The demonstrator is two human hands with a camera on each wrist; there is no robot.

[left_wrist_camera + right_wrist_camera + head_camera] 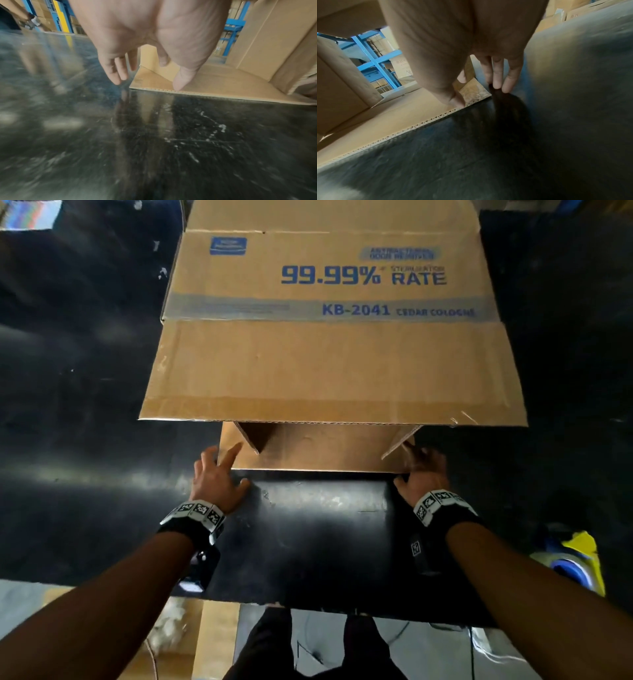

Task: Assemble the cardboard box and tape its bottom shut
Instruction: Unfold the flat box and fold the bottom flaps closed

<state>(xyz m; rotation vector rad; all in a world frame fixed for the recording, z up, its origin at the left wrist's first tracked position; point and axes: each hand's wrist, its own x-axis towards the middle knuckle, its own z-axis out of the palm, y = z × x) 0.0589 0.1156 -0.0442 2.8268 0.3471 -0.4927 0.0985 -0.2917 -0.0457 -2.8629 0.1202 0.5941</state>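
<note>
Brown printed cardboard box [329, 337] lies on its side on the black table [308, 542] (open end toward person). Left hand [219, 477] and right hand [423, 474], fingers loosely extended, grasp nothing, touching lower flap [315, 457] corners.

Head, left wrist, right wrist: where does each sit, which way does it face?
Head: above, facing down on box, black table, both forearms, left hand, right hand.
Left wrist: under palm, facing along fingers at bottom flap.
Right wrist: same, mirrored; fingers beside flap corner.
Both wrists share that flap's edge.
</note>
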